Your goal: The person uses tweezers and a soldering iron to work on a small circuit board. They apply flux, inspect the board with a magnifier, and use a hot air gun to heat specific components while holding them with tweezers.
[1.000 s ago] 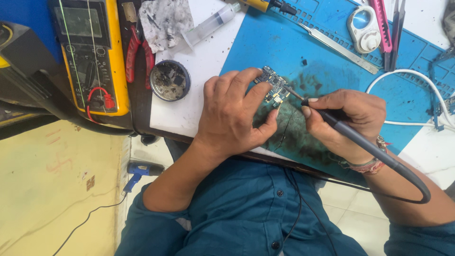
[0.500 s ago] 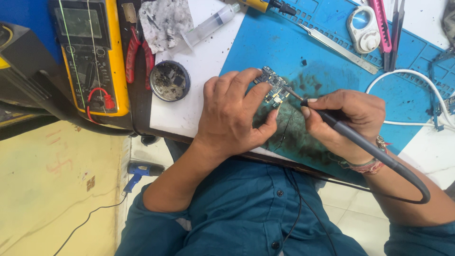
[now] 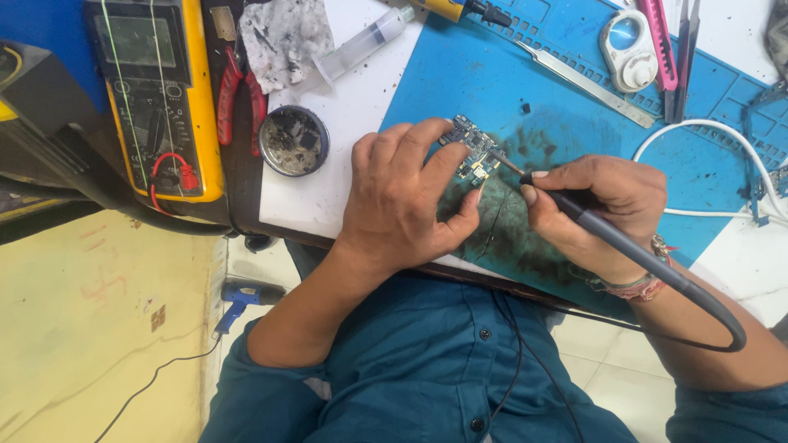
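My left hand (image 3: 406, 197) grips a small circuit board (image 3: 469, 146) between fingers and thumb, holding it down on the stained blue work mat (image 3: 525, 82). My right hand (image 3: 599, 209) holds a black soldering iron (image 3: 607, 238) like a pen. Its metal tip touches the right edge of the board. The iron's black cable loops back over my right forearm. A thin dark wire hangs from the board toward my body.
A yellow multimeter (image 3: 156, 98), red-handled pliers (image 3: 238, 94) and a round tin (image 3: 293, 141) lie to the left. A syringe (image 3: 361, 45), flat metal tweezers (image 3: 579, 78), a white magnifier (image 3: 628, 45) and a white cable (image 3: 722, 139) lie on the mat's far and right sides.
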